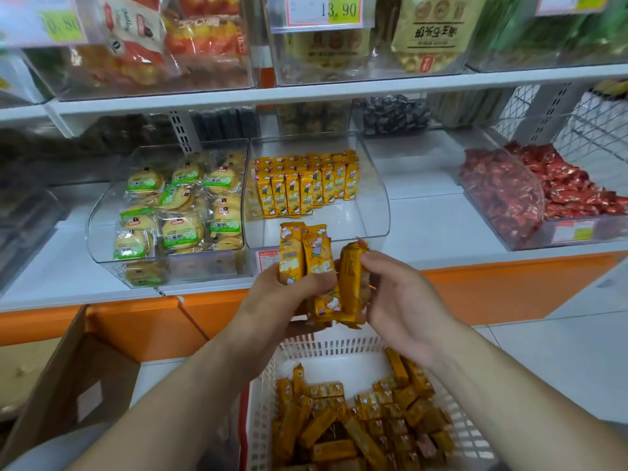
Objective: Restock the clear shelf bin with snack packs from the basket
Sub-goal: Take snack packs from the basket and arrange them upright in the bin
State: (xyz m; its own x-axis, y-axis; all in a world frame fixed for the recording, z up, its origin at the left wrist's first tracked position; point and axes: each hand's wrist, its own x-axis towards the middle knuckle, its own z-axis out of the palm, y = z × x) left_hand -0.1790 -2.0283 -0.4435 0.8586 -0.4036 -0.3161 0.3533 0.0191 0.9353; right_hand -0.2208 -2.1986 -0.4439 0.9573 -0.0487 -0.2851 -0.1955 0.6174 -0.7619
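Observation:
A clear shelf bin (373,212) on the white shelf holds rows of upright yellow snack packs (302,185) at its back; its front floor is bare. Just in front of the bin, my left hand (282,294) grips a bunch of yellow snack packs (306,256), standing upright. My right hand (401,294) pinches another yellow pack (350,266) at the right side of that bunch. Below my hands stands a white plastic basket (326,345) with several loose yellow packs (360,423) in it.
Left of the bin a clear bin of green-labelled biscuit packs (176,212); to the right a bin of red wrapped sweets (543,192). An upper shelf (306,93) overhangs. An open cardboard box (74,379) stands at lower left, by the orange shelf base (136,321).

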